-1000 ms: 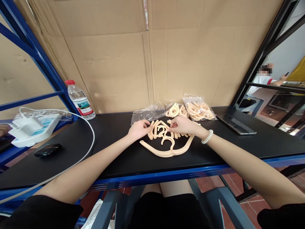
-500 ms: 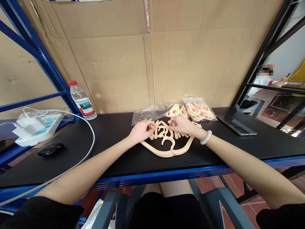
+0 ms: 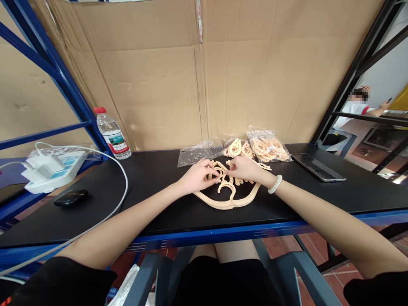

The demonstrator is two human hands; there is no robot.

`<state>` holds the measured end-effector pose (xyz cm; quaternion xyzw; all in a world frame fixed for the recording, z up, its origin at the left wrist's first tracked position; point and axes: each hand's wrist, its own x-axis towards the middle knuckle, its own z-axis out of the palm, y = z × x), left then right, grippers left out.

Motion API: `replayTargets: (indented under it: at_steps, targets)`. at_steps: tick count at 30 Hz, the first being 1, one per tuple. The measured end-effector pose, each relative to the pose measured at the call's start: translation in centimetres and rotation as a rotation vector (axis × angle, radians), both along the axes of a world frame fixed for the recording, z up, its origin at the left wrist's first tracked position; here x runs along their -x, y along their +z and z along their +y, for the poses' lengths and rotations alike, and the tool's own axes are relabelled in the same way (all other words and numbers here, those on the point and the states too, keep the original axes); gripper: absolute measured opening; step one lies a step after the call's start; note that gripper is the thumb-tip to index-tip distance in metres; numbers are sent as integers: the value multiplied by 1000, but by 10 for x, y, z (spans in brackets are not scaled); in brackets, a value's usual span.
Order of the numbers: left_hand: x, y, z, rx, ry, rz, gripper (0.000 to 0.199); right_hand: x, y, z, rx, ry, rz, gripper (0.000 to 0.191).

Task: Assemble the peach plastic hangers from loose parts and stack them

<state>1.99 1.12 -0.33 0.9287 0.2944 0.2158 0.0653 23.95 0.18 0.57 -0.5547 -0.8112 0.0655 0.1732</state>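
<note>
Here, from the head camera, a black counter with a blue front edge runs across the whole width, its top smooth and dark. Behind it, brown cardboard rises as a wall, creased and split by a vertical seam. A blue metal frame slants up at the left, and a dark metal rack stands at the right; through the latter a seated person in a white top shows. Below the counter lie reddish floor tiles.

At the middle of the counter, a cream hanger lies nearest the front edge, its hook pointing back toward a cluster of cream hanger pieces. The left hand is at the left of that cluster, thumb and fingertips narrowly apart around a piece; whether it grips it, I cannot tell. The right hand reaches over the cluster with thumb and fingers drawn close; what lies between them is hidden.

Just behind the hands are a flattened clear bag and a bag of folded pieces. A phone lies to the right. Leftward are a bottle, a white power strip, a white cable and a small black object.
</note>
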Motion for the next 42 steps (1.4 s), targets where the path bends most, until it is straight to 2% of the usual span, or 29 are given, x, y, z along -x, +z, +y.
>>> replayTargets:
  at_steps: [6,12,17,20,24,29,32,34,39,42]
  targets:
    - [-2,3,1,-27,-2,-17,8,-2,1,3,-21,3,9,36]
    - [-3,7,-1,-6,24,-51,16,-7,10,1,-101,6,135,30]
    - [-3,12,-6,75,65,-224,13,-8,17,-5,-29,20,296,35]
    - [-3,12,-5,216,108,-369,9,-6,17,-7,46,37,337,38]
    - [-2,11,-1,455,111,-520,9,-4,13,-4,38,42,271,30]
    - [0,11,2,600,79,-654,21,-5,12,0,25,30,252,25]
    - [2,14,0,654,82,-730,23,-7,13,-1,42,24,312,31]
    - [2,17,-1,736,93,-837,21,-7,14,-2,115,23,384,37]
    - [1,23,-1,1075,163,-1129,9,-6,15,-3,409,37,679,45]
    - [0,23,0,1186,226,-1188,15,-5,16,-1,490,36,779,46]
